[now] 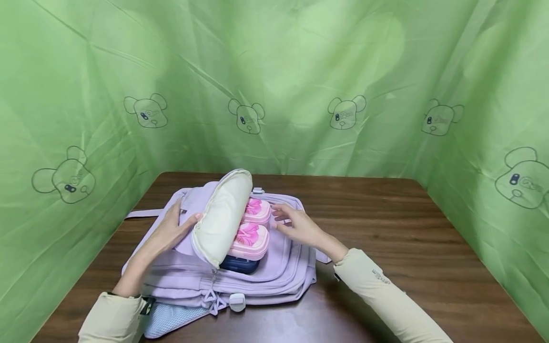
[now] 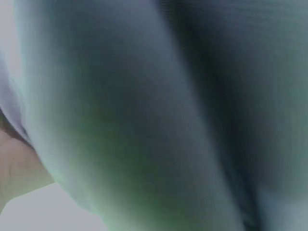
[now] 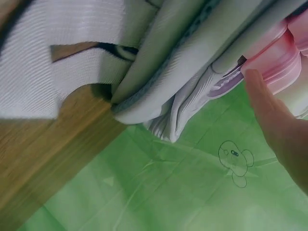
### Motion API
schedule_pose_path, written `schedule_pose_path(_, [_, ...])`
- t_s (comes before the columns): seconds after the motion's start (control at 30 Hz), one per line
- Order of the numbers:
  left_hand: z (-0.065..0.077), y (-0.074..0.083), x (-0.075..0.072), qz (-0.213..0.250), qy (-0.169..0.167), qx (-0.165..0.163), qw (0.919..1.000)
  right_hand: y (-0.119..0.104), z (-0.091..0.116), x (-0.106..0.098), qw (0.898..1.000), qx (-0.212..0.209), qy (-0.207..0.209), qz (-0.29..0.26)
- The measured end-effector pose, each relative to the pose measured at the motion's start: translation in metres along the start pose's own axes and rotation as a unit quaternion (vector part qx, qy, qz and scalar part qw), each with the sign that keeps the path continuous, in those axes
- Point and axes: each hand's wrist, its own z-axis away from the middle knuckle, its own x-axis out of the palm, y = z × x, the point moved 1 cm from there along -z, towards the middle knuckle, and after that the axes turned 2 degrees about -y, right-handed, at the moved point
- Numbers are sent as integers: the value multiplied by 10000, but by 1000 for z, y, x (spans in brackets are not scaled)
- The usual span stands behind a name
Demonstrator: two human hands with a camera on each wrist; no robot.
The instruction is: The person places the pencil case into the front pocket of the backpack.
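Observation:
A lavender backpack (image 1: 296,281) lies on the table, its front pocket flap (image 1: 225,214) folded back to show a cream lining. Two pink cases with flower pictures, an upper case (image 1: 259,212) and a lower case (image 1: 253,240), stick out of the pocket, with a dark blue case (image 1: 240,264) below them. My left hand (image 1: 165,236) rests against the flap's outer side, fingers extended and thumb at its edge. Beside the pink cases' right ends is my right hand (image 1: 302,228), its fingers loosely bent; whether they touch is unclear. The left wrist view is mostly blurred fabric.
The brown wooden table (image 1: 386,214) extends to the right of the backpack. Green fabric walls (image 1: 283,95) with bear-head drawings surround it. Zipper pulls (image 1: 214,297) and a grey buckle (image 1: 237,302) hang at the bag's near side. A strap (image 1: 143,213) reaches left.

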Motion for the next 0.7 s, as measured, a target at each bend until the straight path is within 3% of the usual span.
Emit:
schedule_pose_path(0.13, [3,13,-7,-144,297,3,9995,2,12,-7,9993,172,137,293])
schedule_pose_path(0.3, [0,39,-13,-143,444,631,9969,10,28,-19,9977,192,504,422])
schedule_pose_path(0.47, [-6,62,-8,-97,117,1140,9934,13,39,-27,9964,24,764,364])
schedule_pose_path(0.7, [-9,84,7,-277,-437,1254,9908,22,52,-34,9922,217,951,777])
